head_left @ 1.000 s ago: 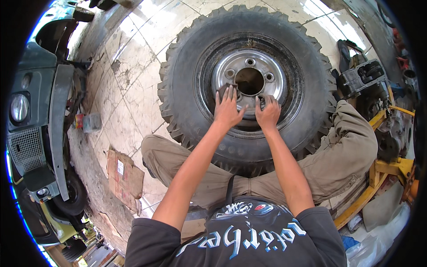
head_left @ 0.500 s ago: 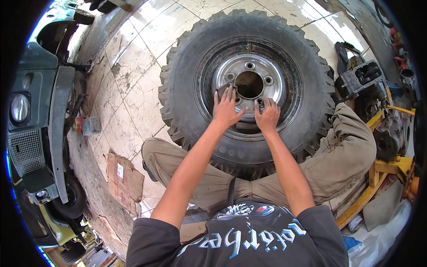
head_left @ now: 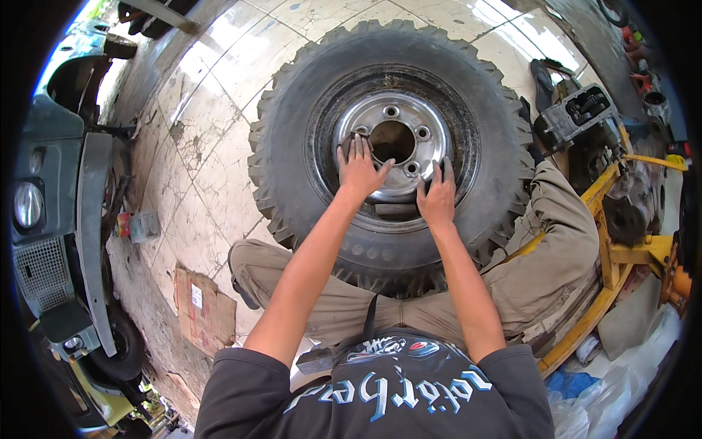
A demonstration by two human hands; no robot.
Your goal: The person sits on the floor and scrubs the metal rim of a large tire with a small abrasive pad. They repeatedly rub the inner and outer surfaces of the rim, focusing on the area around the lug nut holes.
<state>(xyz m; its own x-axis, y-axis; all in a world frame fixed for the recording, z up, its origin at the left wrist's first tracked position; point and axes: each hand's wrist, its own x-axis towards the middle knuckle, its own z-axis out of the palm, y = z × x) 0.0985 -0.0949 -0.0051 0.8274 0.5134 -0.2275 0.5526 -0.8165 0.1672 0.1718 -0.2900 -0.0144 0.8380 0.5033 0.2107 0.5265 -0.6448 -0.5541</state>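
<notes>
A large off-road tyre (head_left: 285,146) lies flat on the floor in front of me, around a bare-metal steel wheel (head_left: 431,126) with a round centre hole and several bolt holes. My left hand (head_left: 357,173) rests on the left of the wheel's centre, fingers stretched out over a dark, thin piece (head_left: 345,142), partly hidden, whose kind I cannot make out. On the lower right of the raised metal ring lies my right hand (head_left: 438,196), its dirty fingers apart and touching the metal. A dark rectangular patch (head_left: 396,210) shows in the rim between my hands.
My bent legs flank the tyre's near side. At right stand an opened metal gearbox housing (head_left: 585,110) and a yellow metal frame (head_left: 610,252), with clear plastic sheeting (head_left: 629,380) nearer. A flattened cardboard piece (head_left: 205,311) and a vehicle front (head_left: 51,212) are at left.
My right hand has slid outward to the right on the wheel, uncovering a bolt hole. My left hand stays near the same spot. The whole view has shifted slightly.
</notes>
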